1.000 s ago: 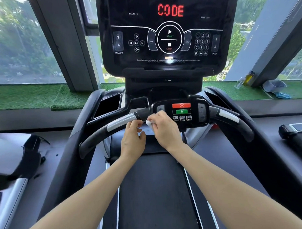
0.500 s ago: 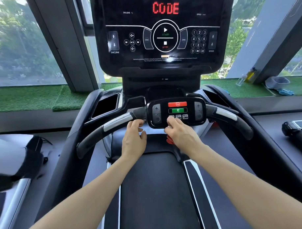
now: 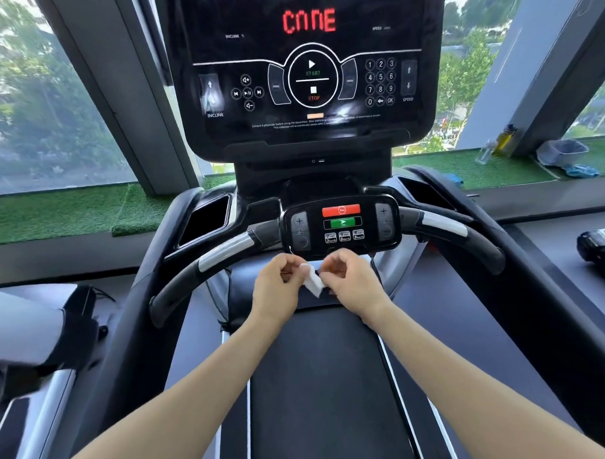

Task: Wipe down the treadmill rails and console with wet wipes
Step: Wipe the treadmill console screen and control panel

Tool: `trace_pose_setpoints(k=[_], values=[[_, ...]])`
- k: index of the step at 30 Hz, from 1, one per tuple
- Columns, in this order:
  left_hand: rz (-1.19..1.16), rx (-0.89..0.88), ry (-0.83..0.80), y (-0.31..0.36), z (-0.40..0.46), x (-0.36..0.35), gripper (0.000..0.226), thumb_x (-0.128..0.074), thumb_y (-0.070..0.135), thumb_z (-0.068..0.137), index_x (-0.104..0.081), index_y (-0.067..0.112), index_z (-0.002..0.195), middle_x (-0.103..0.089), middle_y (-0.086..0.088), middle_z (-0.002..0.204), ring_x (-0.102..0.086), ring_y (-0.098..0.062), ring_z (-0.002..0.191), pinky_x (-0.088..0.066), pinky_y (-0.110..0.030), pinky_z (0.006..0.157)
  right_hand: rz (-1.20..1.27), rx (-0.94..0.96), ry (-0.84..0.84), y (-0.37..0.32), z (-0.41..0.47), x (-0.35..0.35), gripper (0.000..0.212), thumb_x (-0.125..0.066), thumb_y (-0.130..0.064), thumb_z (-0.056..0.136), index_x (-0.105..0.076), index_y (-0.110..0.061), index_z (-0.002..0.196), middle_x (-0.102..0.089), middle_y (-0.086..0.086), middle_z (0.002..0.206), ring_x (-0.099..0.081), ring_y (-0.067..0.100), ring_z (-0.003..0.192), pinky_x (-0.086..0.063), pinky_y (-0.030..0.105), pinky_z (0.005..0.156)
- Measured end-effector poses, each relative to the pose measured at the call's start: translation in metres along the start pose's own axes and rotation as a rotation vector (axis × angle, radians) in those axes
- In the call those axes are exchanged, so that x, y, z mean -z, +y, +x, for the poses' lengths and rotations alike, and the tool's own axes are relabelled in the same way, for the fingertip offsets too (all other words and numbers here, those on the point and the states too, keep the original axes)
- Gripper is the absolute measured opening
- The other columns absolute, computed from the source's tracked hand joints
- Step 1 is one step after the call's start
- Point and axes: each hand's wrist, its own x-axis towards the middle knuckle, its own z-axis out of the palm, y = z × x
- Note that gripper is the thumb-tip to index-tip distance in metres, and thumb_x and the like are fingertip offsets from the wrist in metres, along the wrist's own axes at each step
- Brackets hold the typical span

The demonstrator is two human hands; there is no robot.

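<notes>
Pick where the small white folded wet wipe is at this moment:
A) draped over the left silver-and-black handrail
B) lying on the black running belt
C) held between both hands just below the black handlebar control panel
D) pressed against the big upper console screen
C: the small white folded wet wipe is pinched between the left hand and right hand, below the black handlebar control panel, touching no rail.

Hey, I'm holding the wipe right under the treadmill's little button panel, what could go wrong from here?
1. The console is lit, and both hands hold the wipe just below the small control panel. Wiping there might press its green button.
2. The left hand and right hand only pinch the wipe, so it may drop onto the belt.
</notes>
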Motion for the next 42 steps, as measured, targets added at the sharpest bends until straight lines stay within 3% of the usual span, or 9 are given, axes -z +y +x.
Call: trace_pose_setpoints(k=[3,6,13,17,23,26,30,35,42], values=[[-0.095,0.179,0.118,0.000,0.004,-0.002,0.009,-0.063,0.017,0.090,-0.063,0.021,0.082,-0.063,0.006,0.076,-0.057,-0.011,0.072,-0.048,-0.024,0.071,-0.244,0.283,-0.006,-0.004,-0.004,-0.010,0.016,-0.063,-0.011,0.086,-0.060,-0.011,0.102,-0.055,-0.002,0.098,-0.053,0.011,0.085,-0.044,0.020,0.079],[-0.275,0.245,0.106,0.007,0.004,-0.002,0.009,-0.061,0.014,0.090,-0.063,0.017,0.082,-0.065,-0.001,0.075,-0.060,-0.015,0.072,-0.051,-0.032,0.077,-0.368,0.405,0.066,-0.004,-0.002,-0.018,0.023,-0.059,-0.008,0.085,-0.059,-0.011,0.108,-0.056,0.001,0.106,-0.051,0.017,0.097,-0.043,0.028,0.083],[-0.235,0.222,0.203,0.001,0.011,0.022,0.014,-0.056,0.014,0.092,-0.059,0.025,0.085,-0.063,0.003,0.081,-0.059,-0.015,0.082,-0.046,-0.031,0.080,-0.427,0.498,0.209,-0.028,0.027,-0.026,0.024,-0.050,-0.003,0.090,-0.061,-0.006,0.111,-0.055,0.009,0.099,-0.054,0.024,0.082,-0.045,0.035,0.072],[-0.173,0.228,0.242,-0.007,0.007,0.028,0.018,-0.055,0.013,0.091,-0.059,0.029,0.084,-0.061,0.007,0.079,-0.060,-0.013,0.080,-0.044,-0.027,0.074,-0.563,0.518,0.201,-0.027,0.034,-0.035,0.021,-0.045,0.000,0.089,-0.062,-0.004,0.100,-0.050,0.011,0.093,-0.051,0.028,0.074,-0.048,0.045,0.063],[-0.128,0.234,0.247,-0.011,0.004,0.025,0.012,-0.054,0.010,0.091,-0.060,0.021,0.091,-0.060,0.006,0.083,-0.060,-0.014,0.080,-0.045,-0.021,0.069,-0.691,0.547,0.177,-0.015,0.029,-0.038,0.018,-0.050,0.002,0.086,-0.064,-0.006,0.096,-0.048,0.009,0.089,-0.052,0.028,0.071,-0.043,0.036,0.053],[-0.094,0.231,0.233,-0.009,0.003,0.018,0.011,-0.053,0.012,0.092,-0.059,0.022,0.094,-0.061,0.005,0.088,-0.059,-0.011,0.077,-0.041,-0.019,0.063,-0.739,0.563,0.158,-0.012,0.028,-0.035,0.019,-0.055,0.007,0.079,-0.065,-0.005,0.091,-0.049,0.010,0.084,-0.051,0.028,0.064,-0.032,0.031,0.047],[-0.059,0.224,0.208,-0.005,0.005,0.010,0.016,-0.051,0.012,0.093,-0.058,0.022,0.105,-0.061,0.006,0.096,-0.054,-0.005,0.074,-0.039,-0.018,0.061,-0.783,0.613,0.138,-0.008,0.026,-0.031,0.020,-0.063,0.013,0.068,-0.064,-0.003,0.081,-0.050,0.012,0.077,-0.047,0.026,0.055,-0.030,0.028,0.046],[-0.035,0.198,0.170,0.000,0.006,0.003,0.023,-0.052,0.009,0.093,-0.054,0.019,0.114,-0.057,0.008,0.099,-0.051,0.000,0.074,-0.038,-0.022,0.068,-0.946,0.631,0.080,-0.015,0.024,-0.025,0.012,-0.056,0.007,0.082,-0.063,0.000,0.089,-0.051,0.016,0.092,-0.052,0.031,0.077,-0.029,0.031,0.060],[0.016,0.160,0.170,-0.001,0.007,0.000,0.023,-0.052,0.010,0.093,-0.055,0.018,0.114,-0.058,0.001,0.111,-0.052,-0.006,0.077,-0.040,-0.026,0.073,-1.081,0.716,0.117,-0.025,0.020,-0.011,0.036,-0.082,0.011,0.038,-0.054,-0.008,0.050,-0.051,0.008,0.065,-0.047,0.020,0.047,-0.026,0.021,0.043]])
